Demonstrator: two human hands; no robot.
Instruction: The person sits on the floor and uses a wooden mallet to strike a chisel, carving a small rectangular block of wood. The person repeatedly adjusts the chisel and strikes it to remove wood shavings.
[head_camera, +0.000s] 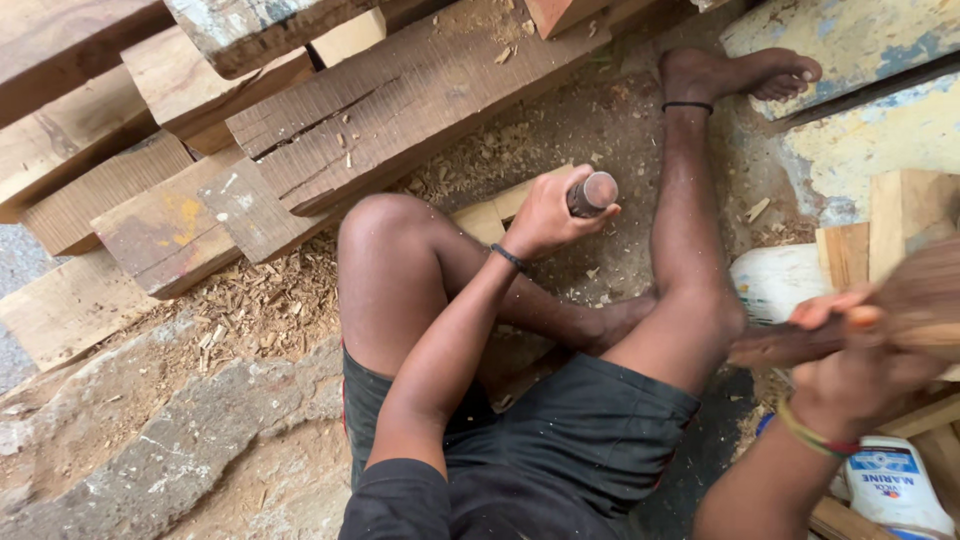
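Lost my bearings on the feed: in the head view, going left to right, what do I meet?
Stacked planks → raised knee → left hand gripping a chisel handle → white bag → right hand holding a blurred wooden mallet.

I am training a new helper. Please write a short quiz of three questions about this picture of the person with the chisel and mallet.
1. True or false: the left hand grips the chisel.
2. What does the right hand hold? A) mallet B) saw C) brush
3. What covers the ground beside the planks?

Key: 1 true; 2 A; 3 wood chips.
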